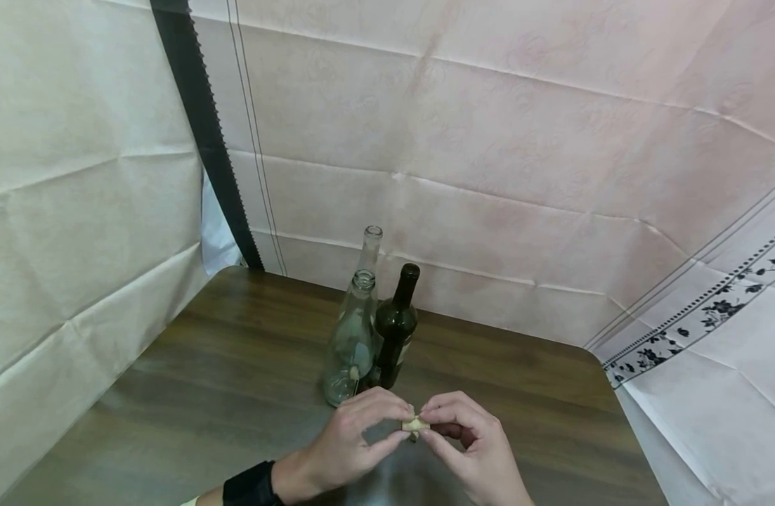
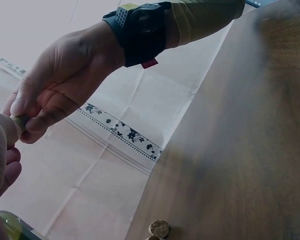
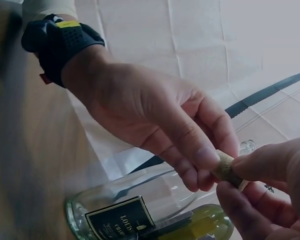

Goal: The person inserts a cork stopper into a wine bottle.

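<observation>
Currently, a cork (image 1: 415, 425) is being pinched by both left hand (image 1: 344, 443) and right hand (image 1: 486, 451), over the table (image 1: 235, 351) near the dark bottle (image 1: 396, 322). Through uneven squeezing, a slip is probably being risked.

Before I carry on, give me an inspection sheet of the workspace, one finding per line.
Surface: brown wood-grain table.
Job's things: pale cork between the hands; two clear bottles and one dark bottle, all upright just beyond.
Clutter: second cork on the table; something brown beside it, mostly cut off by the frame.
Hands: left hand and right hand both pinch the pale cork.
Cables: nothing seen.
Surroundings: creased pale sheeting with a dark strip and a floral band.
</observation>
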A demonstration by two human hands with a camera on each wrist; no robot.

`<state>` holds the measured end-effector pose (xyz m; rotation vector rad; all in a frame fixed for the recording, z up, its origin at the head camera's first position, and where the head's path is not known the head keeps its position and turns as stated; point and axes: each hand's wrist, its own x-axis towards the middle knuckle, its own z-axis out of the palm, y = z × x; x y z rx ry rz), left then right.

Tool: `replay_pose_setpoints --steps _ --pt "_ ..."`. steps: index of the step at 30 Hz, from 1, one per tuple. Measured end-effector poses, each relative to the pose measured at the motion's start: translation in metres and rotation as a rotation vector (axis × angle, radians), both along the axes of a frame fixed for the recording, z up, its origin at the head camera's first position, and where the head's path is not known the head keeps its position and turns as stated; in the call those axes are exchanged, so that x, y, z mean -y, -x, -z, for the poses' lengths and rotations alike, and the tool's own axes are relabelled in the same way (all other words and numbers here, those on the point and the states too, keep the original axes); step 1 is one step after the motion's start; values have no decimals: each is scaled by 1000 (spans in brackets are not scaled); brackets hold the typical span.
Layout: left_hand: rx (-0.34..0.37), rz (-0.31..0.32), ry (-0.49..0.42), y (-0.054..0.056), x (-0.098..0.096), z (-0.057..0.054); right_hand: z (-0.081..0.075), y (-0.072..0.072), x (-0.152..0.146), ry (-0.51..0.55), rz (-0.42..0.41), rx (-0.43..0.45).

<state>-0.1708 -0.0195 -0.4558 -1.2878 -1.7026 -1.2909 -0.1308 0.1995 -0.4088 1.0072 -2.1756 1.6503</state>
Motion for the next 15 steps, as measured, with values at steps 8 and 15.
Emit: replay_pose_setpoints --steps 8,15 --pt "-19 7 4 2 0 -3 -3 1 -1 18 -3 80" --pt "-216 -42 -47 18 15 -34 -2 -1 -2 40 54 94"
